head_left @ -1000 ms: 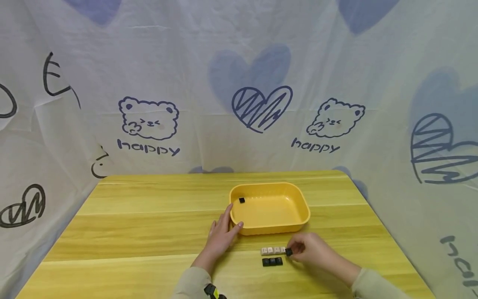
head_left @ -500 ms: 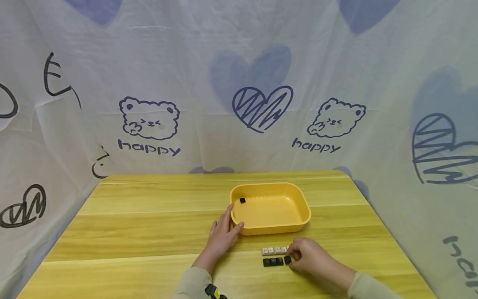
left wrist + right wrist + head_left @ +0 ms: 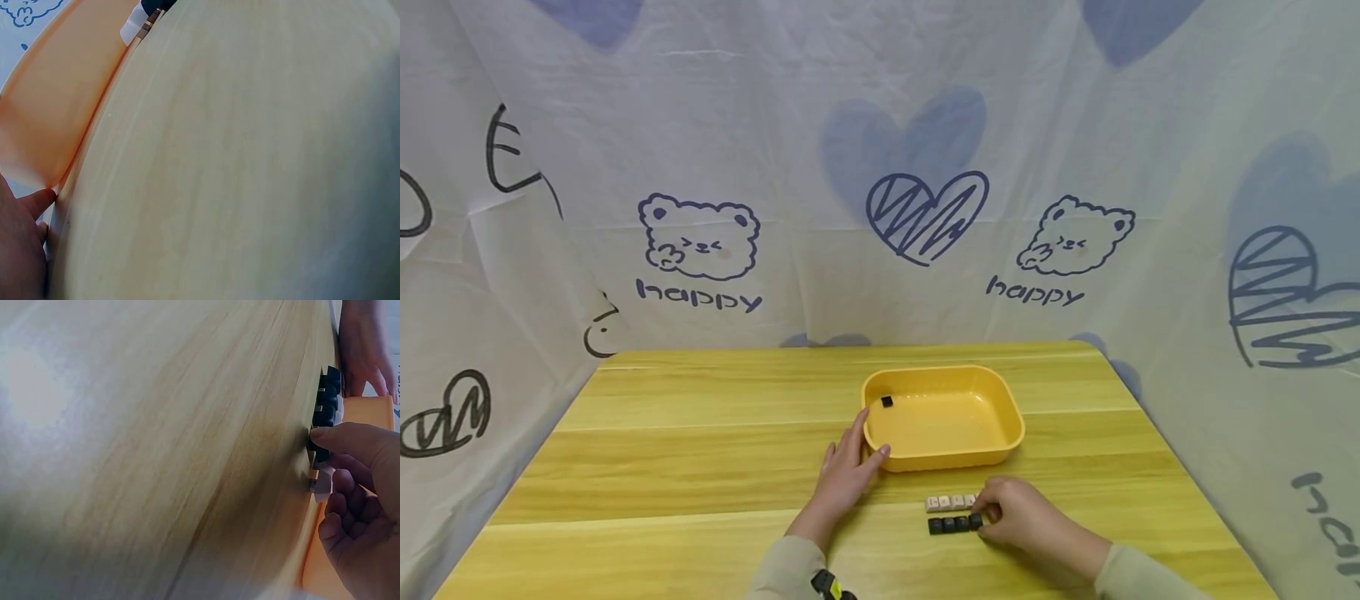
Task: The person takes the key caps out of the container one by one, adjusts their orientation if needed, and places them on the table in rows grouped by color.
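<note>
My right hand (image 3: pixel 1021 515) pinches a black keycap (image 3: pixel 976 522) between thumb and forefinger, at the right end of a short row of black keycaps (image 3: pixel 949 525) on the table. In the right wrist view the thumb (image 3: pixel 347 439) presses the side of that end keycap, the other fingers curled below. Just behind lies a parallel row of white keycaps (image 3: pixel 951 502), its right end hidden by my fingers. My left hand (image 3: pixel 842 477) rests against the near left corner of a yellow plastic tray (image 3: pixel 947 461), fingers extended along its side and thumb at the front rim.
A single black keycap (image 3: pixel 887 402) lies inside the tray near its back left corner. The tray stands on a wood-grain table (image 3: pixel 700 467) behind the keycap rows. A printed white cloth (image 3: pixel 820 275) hangs behind the table and along both sides.
My right hand has brought the black keycap from beside the white row's end down to the black row, then slid it left against the row's end. The left hand stays put.
</note>
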Available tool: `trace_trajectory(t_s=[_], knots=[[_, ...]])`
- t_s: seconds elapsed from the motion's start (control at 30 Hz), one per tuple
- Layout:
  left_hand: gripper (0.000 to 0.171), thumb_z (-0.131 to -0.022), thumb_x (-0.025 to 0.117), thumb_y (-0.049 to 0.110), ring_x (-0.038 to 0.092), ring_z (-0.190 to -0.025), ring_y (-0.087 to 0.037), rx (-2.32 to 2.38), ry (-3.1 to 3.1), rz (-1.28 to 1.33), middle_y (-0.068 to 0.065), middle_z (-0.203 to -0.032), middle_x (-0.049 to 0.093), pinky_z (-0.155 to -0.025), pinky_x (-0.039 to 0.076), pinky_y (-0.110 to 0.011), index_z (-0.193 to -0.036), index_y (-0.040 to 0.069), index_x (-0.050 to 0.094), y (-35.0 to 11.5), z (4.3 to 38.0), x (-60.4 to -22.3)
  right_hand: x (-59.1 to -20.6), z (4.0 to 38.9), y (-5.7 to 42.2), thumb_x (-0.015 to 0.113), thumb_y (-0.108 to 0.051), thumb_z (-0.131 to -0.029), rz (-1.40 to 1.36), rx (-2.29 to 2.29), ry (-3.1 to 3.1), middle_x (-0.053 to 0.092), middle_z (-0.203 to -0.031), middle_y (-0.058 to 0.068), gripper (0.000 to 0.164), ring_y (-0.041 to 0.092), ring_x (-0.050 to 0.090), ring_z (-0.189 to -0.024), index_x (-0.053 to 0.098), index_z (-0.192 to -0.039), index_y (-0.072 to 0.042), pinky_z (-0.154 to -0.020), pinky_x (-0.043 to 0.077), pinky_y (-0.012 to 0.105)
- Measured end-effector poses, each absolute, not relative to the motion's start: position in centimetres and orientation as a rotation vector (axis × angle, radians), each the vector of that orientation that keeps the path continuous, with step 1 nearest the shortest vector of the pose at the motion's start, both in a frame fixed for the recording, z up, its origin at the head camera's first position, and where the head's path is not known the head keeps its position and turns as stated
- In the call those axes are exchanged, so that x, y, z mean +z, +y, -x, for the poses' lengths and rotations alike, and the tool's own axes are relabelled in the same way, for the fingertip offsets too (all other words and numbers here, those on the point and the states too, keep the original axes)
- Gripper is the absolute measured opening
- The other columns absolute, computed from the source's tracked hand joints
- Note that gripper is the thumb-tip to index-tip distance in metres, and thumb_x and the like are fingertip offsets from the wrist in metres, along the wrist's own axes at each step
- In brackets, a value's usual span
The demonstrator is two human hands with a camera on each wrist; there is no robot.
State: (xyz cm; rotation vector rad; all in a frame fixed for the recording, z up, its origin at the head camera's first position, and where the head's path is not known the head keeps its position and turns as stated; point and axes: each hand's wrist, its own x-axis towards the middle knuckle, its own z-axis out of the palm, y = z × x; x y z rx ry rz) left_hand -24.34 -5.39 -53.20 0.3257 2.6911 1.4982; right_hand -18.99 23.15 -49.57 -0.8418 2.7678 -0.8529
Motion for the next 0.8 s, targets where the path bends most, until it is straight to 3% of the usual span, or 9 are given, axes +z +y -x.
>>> trace_trajectory(t_s=[0.5, 0.8], knots=[[0.072, -0.1, 0.052, 0.044, 0.025, -0.143, -0.034, 1.486, 2.697, -0.325, -0.016, -0.156, 0.028, -0.115, 0.001, -0.057, -0.158, 0.019, 0.016, -5.3, 24.4, -52.9, -49.0, 19.0, 23.0, 0.083, -0.005, -0.071, 0.81, -0.868, 2.731, 0.051, -0.069, -0.01, 0.02, 0.0, 0.044, -0.062, 0.074, -0.089, -0.006, -0.057, 0.045, 0.023], [0.072, -0.1, 0.052, 0.044, 0.026, -0.142, -0.036, 1.494, 2.698, -0.338, -0.017, -0.155, 0.029, -0.114, 0.001, -0.059, -0.157, 0.018, 0.017, -5.4, 24.3, -53.1, -47.4, 19.8, 22.4, 0.08, -0.007, -0.078, 0.801, -0.941, 2.685, 0.053, -0.069, -0.01, 0.016, 0.002, 0.046, -0.062, 0.075, -0.093, -0.006, -0.056, 0.044, 0.024]])
